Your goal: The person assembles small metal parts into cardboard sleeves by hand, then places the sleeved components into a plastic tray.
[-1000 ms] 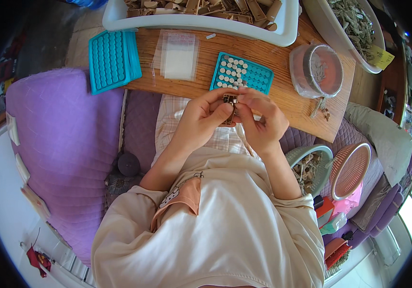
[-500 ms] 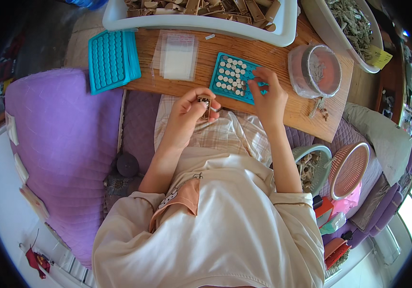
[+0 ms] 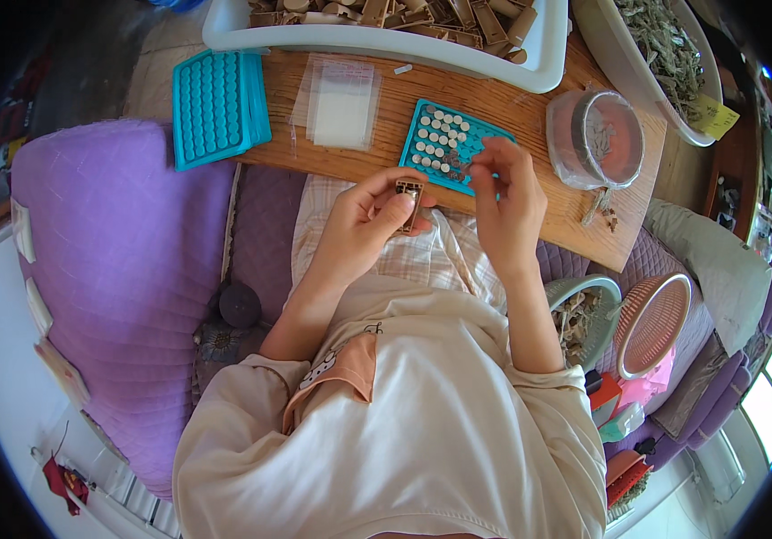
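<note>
Fingers [image 3: 393,212] grip brown casing [image 3: 415,190] — wooden table [image 3: 514,110] ahead (purple quilting [image 3: 125,269] either side)

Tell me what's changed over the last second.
The right hand has left the brown part, moving right and forward to the teal tray of white discs; whether it holds anything is unclear. The left hand still grips the part, slightly further left. The clear bags stay put.

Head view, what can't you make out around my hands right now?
All in the head view:
Brown case: part of its inside, covered by the thumb of the left hand.
Teal tray: part of its right end, behind the right hand.
Right hand: whether its fingertips pinch anything, too small to tell.
White bin: its far side, cut off by the top edge.
</note>
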### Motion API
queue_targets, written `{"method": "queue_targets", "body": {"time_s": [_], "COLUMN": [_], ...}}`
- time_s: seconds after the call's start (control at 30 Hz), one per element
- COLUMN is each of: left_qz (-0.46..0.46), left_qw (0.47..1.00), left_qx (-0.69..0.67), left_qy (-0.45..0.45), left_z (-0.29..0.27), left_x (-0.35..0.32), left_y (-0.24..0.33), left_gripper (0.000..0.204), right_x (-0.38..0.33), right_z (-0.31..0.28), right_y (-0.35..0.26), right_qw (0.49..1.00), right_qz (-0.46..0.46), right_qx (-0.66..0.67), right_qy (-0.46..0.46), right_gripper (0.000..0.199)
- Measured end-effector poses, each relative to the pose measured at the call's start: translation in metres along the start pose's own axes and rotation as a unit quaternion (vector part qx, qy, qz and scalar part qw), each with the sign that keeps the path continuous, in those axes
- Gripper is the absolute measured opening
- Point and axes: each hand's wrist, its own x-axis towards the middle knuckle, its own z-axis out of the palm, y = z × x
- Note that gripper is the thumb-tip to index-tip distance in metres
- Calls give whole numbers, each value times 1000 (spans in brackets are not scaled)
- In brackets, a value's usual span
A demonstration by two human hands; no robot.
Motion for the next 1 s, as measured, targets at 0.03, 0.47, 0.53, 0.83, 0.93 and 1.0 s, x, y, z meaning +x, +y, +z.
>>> {"method": "queue_targets", "body": {"time_s": [0.03,0.47,0.53,0.83,0.93,1.0], "left_qz": [1,18,19,40,24,-5], "left_qw": [1000,999,998,951,924,982], "left_qx": [0,32,53,305,376,150], "left_qy": [0,-32,-34,-38,-64,-112], "left_z": [1,16,15,16,19,16], "left_x": [-1,-6,-6,-10,-9,-12], "left_y": [1,7,5,5,14,14], "left_gripper": [25,24,24,25,24,23], "right_x": [-5,-19,-19,12,31,48], "right_z": [0,4,2,-34,-38,-42], "right_y": [-11,-26,-27,-41,-38,-38], "right_qw": [998,981,984,963,940,917], "right_qz": [-8,-172,-160,12,-39,-74], "right_qx": [59,79,76,64,54,70], "right_qy": [18,47,25,-263,-336,-386], "right_gripper": [19,16,16,23,24,23]}}
